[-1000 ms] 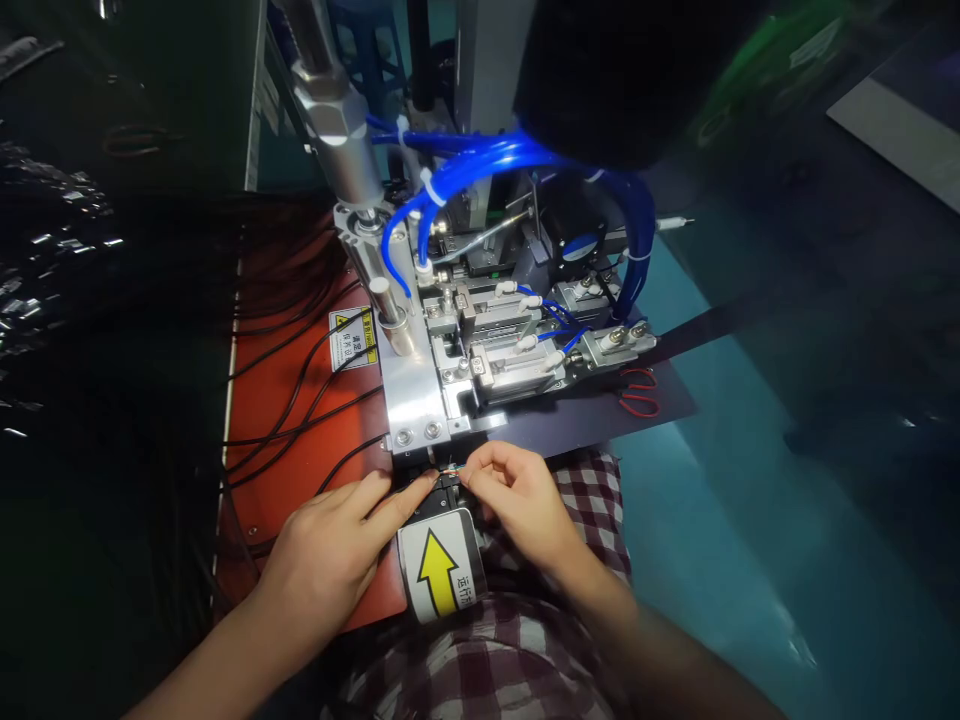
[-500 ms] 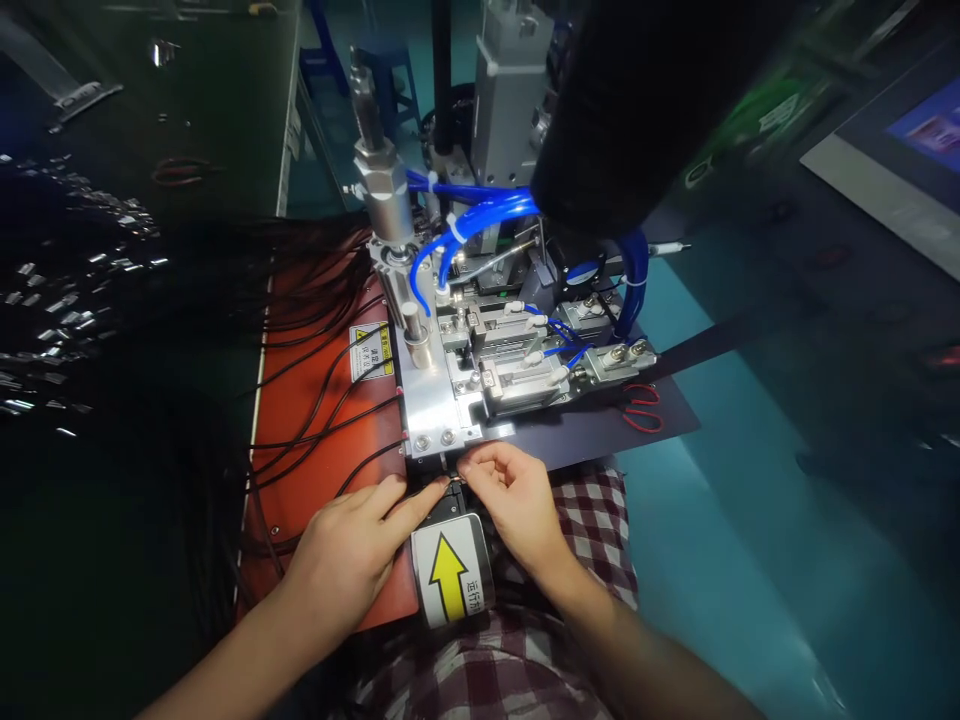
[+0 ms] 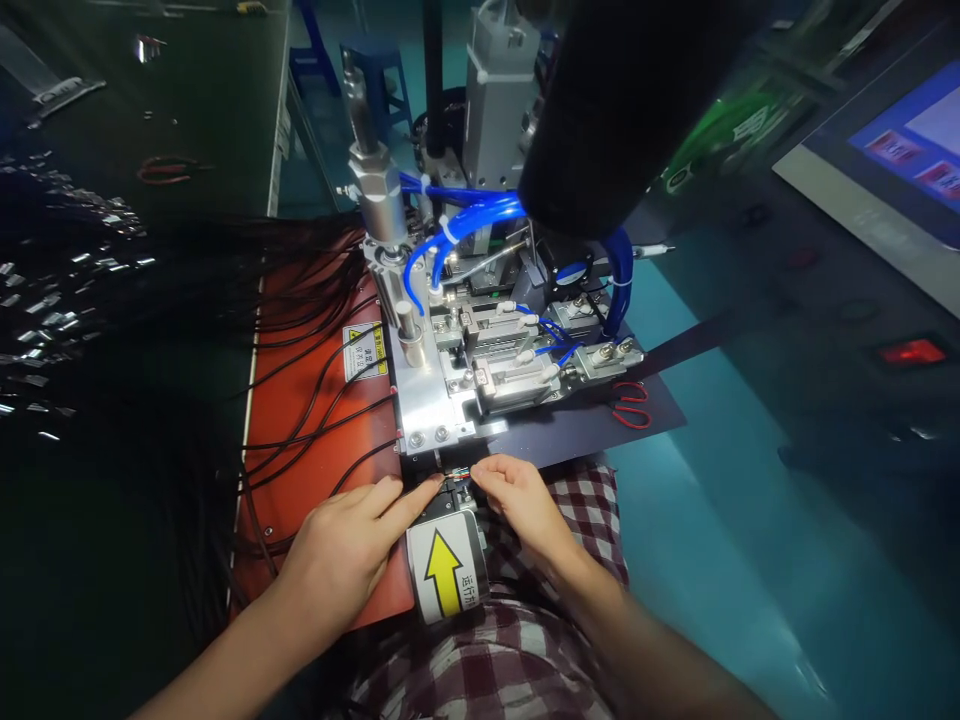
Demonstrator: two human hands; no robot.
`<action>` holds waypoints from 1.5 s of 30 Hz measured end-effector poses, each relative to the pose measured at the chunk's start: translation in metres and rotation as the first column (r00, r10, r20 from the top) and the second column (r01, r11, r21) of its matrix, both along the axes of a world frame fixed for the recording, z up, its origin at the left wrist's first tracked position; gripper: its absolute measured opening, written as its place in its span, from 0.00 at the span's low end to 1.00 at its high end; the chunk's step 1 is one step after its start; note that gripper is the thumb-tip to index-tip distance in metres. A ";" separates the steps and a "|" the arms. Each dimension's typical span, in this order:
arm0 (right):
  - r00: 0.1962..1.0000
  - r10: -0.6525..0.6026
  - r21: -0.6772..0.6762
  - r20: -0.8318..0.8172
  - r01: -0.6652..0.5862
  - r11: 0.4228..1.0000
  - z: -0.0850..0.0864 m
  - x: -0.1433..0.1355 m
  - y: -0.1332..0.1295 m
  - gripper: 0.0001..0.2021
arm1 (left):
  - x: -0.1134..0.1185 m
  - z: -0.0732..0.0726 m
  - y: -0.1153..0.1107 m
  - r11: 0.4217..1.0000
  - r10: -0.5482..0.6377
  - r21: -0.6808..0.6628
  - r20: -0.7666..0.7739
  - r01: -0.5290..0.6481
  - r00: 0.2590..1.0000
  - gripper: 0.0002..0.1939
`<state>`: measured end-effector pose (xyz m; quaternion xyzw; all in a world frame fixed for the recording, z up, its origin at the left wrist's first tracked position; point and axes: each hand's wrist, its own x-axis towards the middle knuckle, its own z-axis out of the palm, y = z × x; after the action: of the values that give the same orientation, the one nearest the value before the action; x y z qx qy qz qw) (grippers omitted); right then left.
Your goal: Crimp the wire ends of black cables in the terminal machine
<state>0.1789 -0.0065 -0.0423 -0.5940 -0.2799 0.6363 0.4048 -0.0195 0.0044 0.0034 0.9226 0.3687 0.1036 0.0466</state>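
Note:
My right hand (image 3: 517, 495) is closed in a pinch at the end of thin coloured wires (image 3: 462, 474), at the front of the metal machine (image 3: 431, 400). Just left of it is my left hand (image 3: 349, 535), one finger reaching to the black feed track (image 3: 450, 498) by the wires and the others bent. Whatever sits under those bent fingers is hidden. Below both hands, a white label with a yellow arrow (image 3: 444, 575) covers a block at the track's near end.
Black cables (image 3: 315, 400) lie across the orange panel (image 3: 285, 450) on the left. Blue air tubes (image 3: 480, 215) arch over the machine. Red-handled scissors (image 3: 631, 405) rest on the dark plate at right. A screen (image 3: 900, 150) stands at upper right.
My right hand has drawn slightly away from my left fingertip, and the coloured wires now show between them. The whole view has shifted a little.

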 end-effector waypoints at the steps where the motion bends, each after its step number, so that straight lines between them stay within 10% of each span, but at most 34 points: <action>1: 1.000 0.006 0.005 0.004 -0.006 1.000 -0.001 0.002 -0.001 0.13 | 0.000 0.000 0.000 1.000 -0.001 -0.001 0.000 0.001 1.000 0.22; 18: 0.952 0.203 0.186 0.228 -0.248 0.951 0.008 0.003 0.008 0.09 | -0.006 -0.005 0.004 0.990 -0.031 -0.128 0.173 0.053 0.984 0.15; 24: 0.969 0.248 0.115 0.006 -0.247 0.962 0.007 0.005 0.013 0.13 | 0.001 0.002 -0.003 0.994 0.084 0.080 -0.049 -0.080 0.995 0.17; 45: 0.989 0.143 0.192 -0.040 -0.133 0.972 0.007 -0.002 0.007 0.14 | 0.018 -0.003 -0.009 0.964 0.067 -0.261 0.101 -0.038 0.993 0.20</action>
<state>0.1767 0.0004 -0.0352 -0.5149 -0.3686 0.6492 0.4214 -0.0017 -0.0043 0.0002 0.8915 0.4003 0.1056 0.1839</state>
